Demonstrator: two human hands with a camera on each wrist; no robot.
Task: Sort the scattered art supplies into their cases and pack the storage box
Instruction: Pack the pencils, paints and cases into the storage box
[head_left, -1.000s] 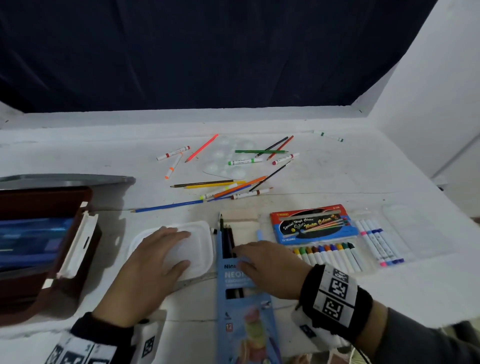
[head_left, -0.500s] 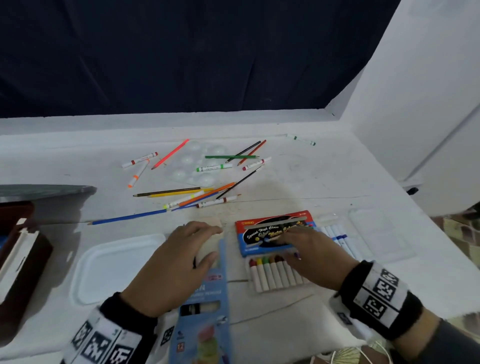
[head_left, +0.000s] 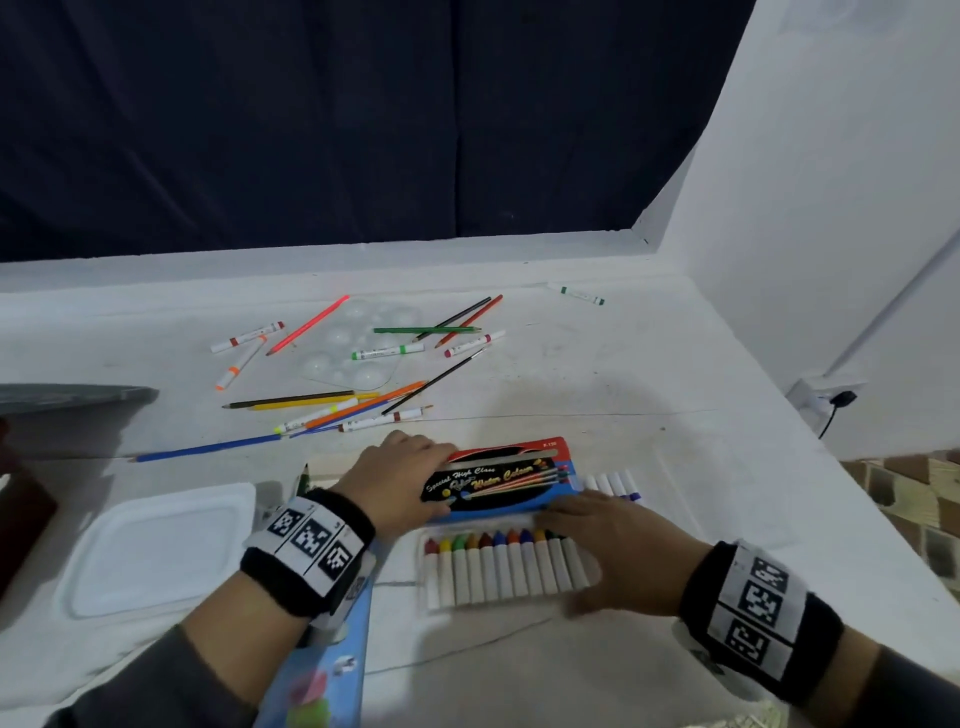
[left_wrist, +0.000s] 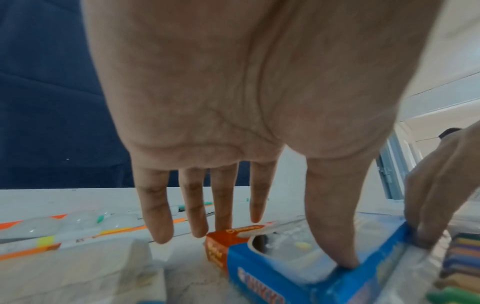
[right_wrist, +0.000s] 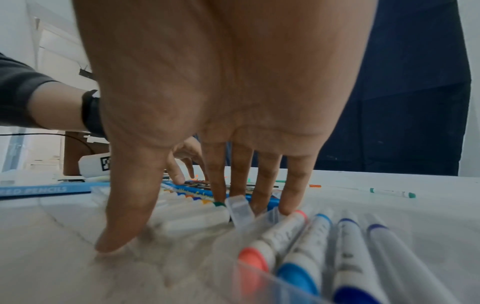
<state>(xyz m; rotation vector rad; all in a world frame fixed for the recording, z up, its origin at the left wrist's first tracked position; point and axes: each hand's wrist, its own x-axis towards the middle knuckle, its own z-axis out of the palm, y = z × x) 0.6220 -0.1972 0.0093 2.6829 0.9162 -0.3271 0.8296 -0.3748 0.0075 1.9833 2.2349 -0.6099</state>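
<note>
Now both hands have left the blue pencil box (head_left: 317, 670) and white lid (head_left: 156, 545) at the near left and meet at the watercolour box (head_left: 498, 480), which lies flat on the counter (head_left: 675, 364) just beyond the crayon row (head_left: 506, 566). Left hand (head_left: 395, 480) clasps its left end, thumb on top; right hand (head_left: 618, 545), fingers (right_wrist: 291, 197) straight and apart, touches its near right edge. Evidently this case is next; loose pencils (head_left: 322, 405) remain unsorted farther off.
</note>
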